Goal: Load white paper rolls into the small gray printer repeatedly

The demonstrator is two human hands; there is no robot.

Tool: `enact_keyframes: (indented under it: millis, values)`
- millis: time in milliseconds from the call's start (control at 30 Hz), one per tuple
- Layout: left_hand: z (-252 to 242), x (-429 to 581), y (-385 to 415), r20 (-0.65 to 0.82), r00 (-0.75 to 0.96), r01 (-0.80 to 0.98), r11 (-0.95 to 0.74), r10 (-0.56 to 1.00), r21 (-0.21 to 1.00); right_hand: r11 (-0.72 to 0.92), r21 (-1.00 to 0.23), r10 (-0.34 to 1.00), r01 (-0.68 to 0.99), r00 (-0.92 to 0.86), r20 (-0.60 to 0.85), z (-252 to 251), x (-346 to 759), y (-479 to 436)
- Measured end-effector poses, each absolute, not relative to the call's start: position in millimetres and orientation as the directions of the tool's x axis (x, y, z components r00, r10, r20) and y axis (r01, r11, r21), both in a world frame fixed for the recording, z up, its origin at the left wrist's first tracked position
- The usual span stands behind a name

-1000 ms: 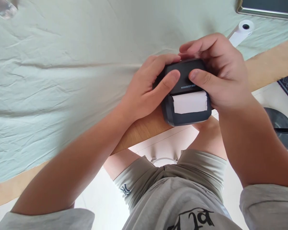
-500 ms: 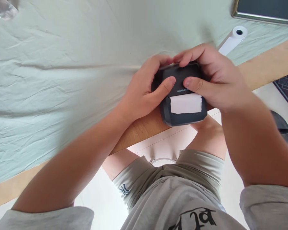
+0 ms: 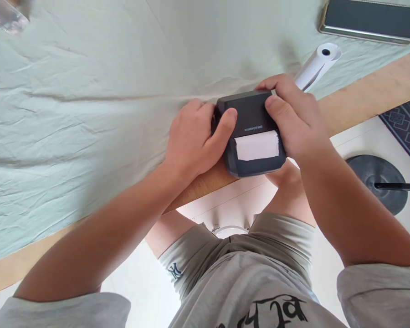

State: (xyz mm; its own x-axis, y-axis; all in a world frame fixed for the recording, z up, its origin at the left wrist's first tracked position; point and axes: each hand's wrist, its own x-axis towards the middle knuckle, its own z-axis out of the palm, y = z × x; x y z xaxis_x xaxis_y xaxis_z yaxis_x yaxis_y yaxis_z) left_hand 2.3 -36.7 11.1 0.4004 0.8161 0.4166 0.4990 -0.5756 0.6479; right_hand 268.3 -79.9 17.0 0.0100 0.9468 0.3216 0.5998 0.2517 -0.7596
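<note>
A black label printer point(image 3: 248, 109) marked NIIMBOT is held between both hands over the table's front edge. From its front slot a short strip of white paper point(image 3: 258, 146) sticks out, with a ragged edge. My left hand point(image 3: 200, 134) is closed round the printer's left side, thumb on the top face, the other fingers at the side and partly hidden. Gripping the opposite side is my right hand point(image 3: 295, 114), its thumb on the top right and its fingers bent over the far corner. A roll of white paper point(image 3: 316, 66) lies just beyond the right hand.
At the top right a dark phone point(image 3: 371, 20) lies on the pale green cloth point(image 3: 105, 54). A clear glass point(image 3: 8, 18) is at the top left corner. Along the front runs the wooden table edge point(image 3: 358, 98). On the floor stands a round black base point(image 3: 379, 182) with a pole.
Both hands have drawn apart from the printer's far edge and now hold its sides. The printer appears slightly further left, and its top is less covered. The view has shifted slightly.
</note>
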Motion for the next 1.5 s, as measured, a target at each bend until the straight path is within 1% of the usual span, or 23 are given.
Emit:
enact_keyframes:
  millis: [100, 200, 267, 367, 433, 600, 700, 833, 933, 1067, 1233, 1433, 1500]
  values:
    - [14.4, 4.1, -37.6, 0.425, 0.431, 0.403, -0.591, 0.796, 0.699, 0.329, -0.772, 0.919, 0.544, 0.006, 0.395, 20.7, 257.9, -87.1]
    - [17.8, 6.0, -37.3, 0.412, 0.477, 0.295, -0.584, 0.776, 0.756, 0.364, -0.780, 0.875, 0.509, 0.099, 0.473, 22.9, 248.0, -91.9]
    - [22.2, 5.9, -38.5, 0.387, 0.476, 0.295, -0.558, 0.790, 0.776, 0.328, -0.781, 0.884, 0.532, 0.120, 0.452, 22.7, 247.9, -90.9]
    - [29.8, 4.0, -41.4, 0.316, 0.486, 0.358, -0.516, 0.815, 0.778, 0.255, -0.786, 0.933, 0.562, 0.071, 0.354, 21.8, 256.0, -86.2]
    - [32.0, 2.9, -41.9, 0.298, 0.501, 0.391, -0.520, 0.813, 0.760, 0.232, -0.790, 0.948, 0.567, 0.050, 0.314, 21.7, 261.5, -83.4]
    - [28.1, 2.5, -38.6, 0.234, 0.484, 0.528, -0.495, 0.843, 0.690, 0.234, -0.803, 0.949, 0.549, 0.052, 0.312, 20.5, 265.0, -81.2]
    - [28.8, 1.6, -39.3, 0.242, 0.501, 0.529, -0.515, 0.831, 0.675, 0.245, -0.835, 0.950, 0.492, 0.048, 0.307, 20.0, 263.7, -81.7]
    - [32.4, 0.1, -43.7, 0.281, 0.524, 0.511, -0.561, 0.804, 0.651, 0.209, -0.866, 0.958, 0.454, 0.082, 0.275, 22.3, 259.2, -82.6]
    - [32.2, -0.5, -46.1, 0.255, 0.545, 0.558, -0.572, 0.799, 0.602, 0.201, -0.865, 0.949, 0.460, 0.129, 0.288, 22.9, 255.3, -81.8]
    - [32.7, -0.7, -54.0, 0.229, 0.545, 0.628, -0.574, 0.806, 0.525, 0.221, -0.858, 0.936, 0.465, 0.146, 0.320, 19.1, 254.3, -78.5]
    - [37.9, 1.8, -80.0, 0.276, 0.557, 0.665, -0.619, 0.784, 0.418, 0.230, -0.868, 0.938, 0.441, 0.138, 0.318, 20.5, 251.9, -78.4]
    - [32.7, 4.9, -96.2, 0.315, 0.566, 0.670, -0.648, 0.762, 0.362, 0.163, -0.896, 0.937, 0.413, 0.220, 0.272, 33.2, 237.4, -84.5]
    - [30.2, 4.9, -97.0, 0.337, 0.567, 0.659, -0.660, 0.751, 0.361, 0.157, -0.901, 0.931, 0.404, 0.244, 0.272, 34.5, 235.2, -84.6]
